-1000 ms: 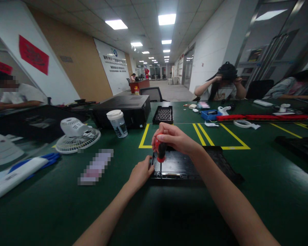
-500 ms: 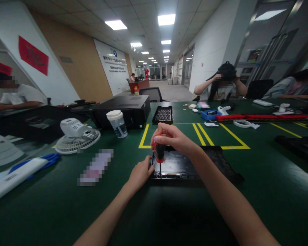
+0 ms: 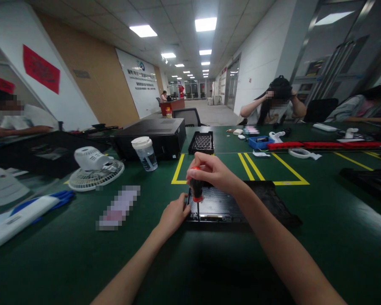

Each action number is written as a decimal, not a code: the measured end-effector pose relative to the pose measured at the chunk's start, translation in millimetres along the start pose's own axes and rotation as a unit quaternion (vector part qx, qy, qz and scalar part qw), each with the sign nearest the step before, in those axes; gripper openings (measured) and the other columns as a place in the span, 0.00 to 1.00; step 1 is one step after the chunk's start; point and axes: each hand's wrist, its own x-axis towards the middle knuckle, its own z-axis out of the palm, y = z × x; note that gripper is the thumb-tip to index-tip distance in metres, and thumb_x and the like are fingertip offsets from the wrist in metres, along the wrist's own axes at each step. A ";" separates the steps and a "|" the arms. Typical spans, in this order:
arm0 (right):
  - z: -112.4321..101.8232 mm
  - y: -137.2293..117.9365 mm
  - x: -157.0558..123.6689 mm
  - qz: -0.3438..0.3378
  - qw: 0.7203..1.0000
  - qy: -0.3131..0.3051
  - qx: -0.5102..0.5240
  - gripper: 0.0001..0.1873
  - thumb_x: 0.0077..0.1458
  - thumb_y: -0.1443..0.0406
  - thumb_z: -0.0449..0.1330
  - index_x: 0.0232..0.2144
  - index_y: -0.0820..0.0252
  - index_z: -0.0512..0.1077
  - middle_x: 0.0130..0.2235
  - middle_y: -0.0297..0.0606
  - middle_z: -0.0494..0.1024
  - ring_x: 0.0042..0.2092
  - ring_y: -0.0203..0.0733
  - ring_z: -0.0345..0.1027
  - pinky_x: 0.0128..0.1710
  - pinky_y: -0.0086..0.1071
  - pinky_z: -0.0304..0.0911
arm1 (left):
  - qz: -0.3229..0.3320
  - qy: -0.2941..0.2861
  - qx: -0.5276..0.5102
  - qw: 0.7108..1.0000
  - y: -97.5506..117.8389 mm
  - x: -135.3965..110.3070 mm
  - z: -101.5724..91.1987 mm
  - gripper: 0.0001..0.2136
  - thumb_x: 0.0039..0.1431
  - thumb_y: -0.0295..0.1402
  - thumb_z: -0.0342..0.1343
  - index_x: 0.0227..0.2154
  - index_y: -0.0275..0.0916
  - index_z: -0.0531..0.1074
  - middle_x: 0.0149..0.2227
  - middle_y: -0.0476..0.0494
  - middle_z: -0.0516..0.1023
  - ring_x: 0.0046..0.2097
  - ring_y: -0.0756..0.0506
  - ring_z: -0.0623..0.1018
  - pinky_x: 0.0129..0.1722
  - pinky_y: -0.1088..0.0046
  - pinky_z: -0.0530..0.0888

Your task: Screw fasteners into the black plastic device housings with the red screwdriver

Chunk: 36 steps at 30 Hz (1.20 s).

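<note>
My right hand is wrapped round the top of a red and black screwdriver, which stands nearly upright. Its shaft points down to the near left part of a black panel with a glossy face; the tip's exact contact is too small to make out. My left hand grips the left edge of this panel between thumb and fingers. The panel lies flat on the green table, and its right end is a dull black frame piece.
Behind the panel is a black tray with rows of small pockets. A cup with a white lid, a white fan and a large black case stand to the left. A blue box sits back right. Several people sit around.
The screwdriver handle has turned or shifted very slightly under my right hand's fingers. My left hand and the panel stay where they were.
</note>
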 end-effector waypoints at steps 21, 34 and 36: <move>5.0 -3.0 -0.2 -0.043 0.981 0.060 -0.179 0.15 0.51 0.59 0.56 0.22 0.61 0.56 0.26 0.29 0.61 0.27 0.29 0.57 0.29 0.25 0.57 | -0.015 -0.008 -0.003 1.000 1.9 -0.4 -0.6 0.16 0.57 0.36 0.45 0.49 0.41 0.59 0.34 0.44 0.75 0.35 0.45 0.75 0.33 0.75 0.65; 8.4 -4.7 -1.6 -0.057 0.949 0.118 -0.287 0.16 0.51 0.58 0.55 0.21 0.61 0.55 0.22 0.27 0.57 0.24 0.28 0.51 0.24 0.24 0.49 | -0.009 -0.006 -0.002 1.000 -1.1 1.5 2.1 0.16 0.57 0.37 0.45 0.48 0.41 0.59 0.33 0.44 0.75 0.34 0.46 0.75 0.32 0.75 0.65; 8.6 -4.6 -1.8 -0.056 0.945 0.124 -0.299 0.16 0.51 0.57 0.55 0.21 0.60 0.55 0.21 0.27 0.57 0.23 0.28 0.51 0.24 0.24 0.48 | -0.009 -0.005 -0.002 1.000 -0.5 1.7 1.9 0.16 0.57 0.37 0.45 0.48 0.41 0.59 0.33 0.44 0.75 0.34 0.46 0.75 0.32 0.75 0.65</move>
